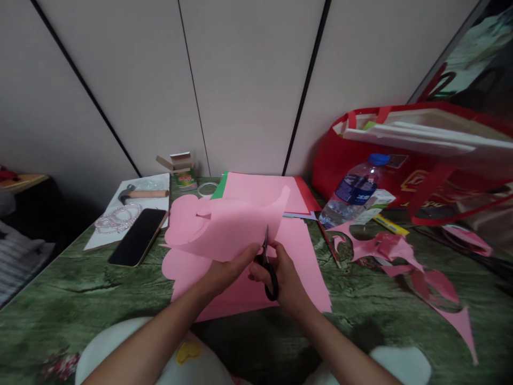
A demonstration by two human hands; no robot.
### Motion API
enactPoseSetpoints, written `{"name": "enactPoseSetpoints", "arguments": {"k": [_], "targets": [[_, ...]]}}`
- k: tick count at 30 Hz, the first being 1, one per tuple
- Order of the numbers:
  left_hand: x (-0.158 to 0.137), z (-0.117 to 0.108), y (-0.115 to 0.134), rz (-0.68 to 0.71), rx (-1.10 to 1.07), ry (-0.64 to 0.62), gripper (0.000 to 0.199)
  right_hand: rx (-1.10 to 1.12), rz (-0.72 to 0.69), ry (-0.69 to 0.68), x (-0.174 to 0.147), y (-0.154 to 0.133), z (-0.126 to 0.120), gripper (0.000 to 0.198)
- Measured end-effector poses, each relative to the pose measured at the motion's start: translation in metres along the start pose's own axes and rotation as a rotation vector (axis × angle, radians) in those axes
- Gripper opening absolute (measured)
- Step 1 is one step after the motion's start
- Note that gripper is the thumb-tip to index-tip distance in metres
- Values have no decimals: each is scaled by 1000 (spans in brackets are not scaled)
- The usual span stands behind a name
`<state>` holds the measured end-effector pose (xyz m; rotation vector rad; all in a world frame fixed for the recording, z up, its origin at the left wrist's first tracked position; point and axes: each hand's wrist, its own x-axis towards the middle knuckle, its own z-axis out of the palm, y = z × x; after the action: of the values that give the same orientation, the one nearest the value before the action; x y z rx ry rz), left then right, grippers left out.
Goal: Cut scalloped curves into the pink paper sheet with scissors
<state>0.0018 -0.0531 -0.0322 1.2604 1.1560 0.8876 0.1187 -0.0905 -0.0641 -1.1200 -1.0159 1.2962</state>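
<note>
In the middle of the head view, my right hand [281, 272] is closed round the black-handled scissors [271, 283], whose blades point away from me against a pink paper sheet [244, 224]. My left hand [232, 266] pinches the near edge of that sheet, just left of the scissors. The sheet is raised and curved, with a narrow strip curling up at its right end. Beneath it lies a stack of pink paper [294, 267]. Scalloped pink cut-outs [182, 219] rest at the stack's left side. My left fingertips are partly hidden by the paper.
Left are a phone [138, 237], pearl strands [118, 218], a hammer [144, 194] and a small open box [184, 171]. On the right, pink scraps [385, 248], a pencil [329, 243], a leaning water bottle [352, 190] and a red bag [360, 155]. A wall stands behind.
</note>
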Motion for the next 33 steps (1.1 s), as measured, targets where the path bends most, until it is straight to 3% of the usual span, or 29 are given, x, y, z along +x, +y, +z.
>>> {"name": "enactPoseSetpoints", "arguments": {"k": [25,33], "targets": [[5,-5,-4,65,50,-9,30,-122,84,68,-2,-18,5,58],[6,-7,-5,18,61,39,33,-127,104,89,0,-15,5,60]]}}
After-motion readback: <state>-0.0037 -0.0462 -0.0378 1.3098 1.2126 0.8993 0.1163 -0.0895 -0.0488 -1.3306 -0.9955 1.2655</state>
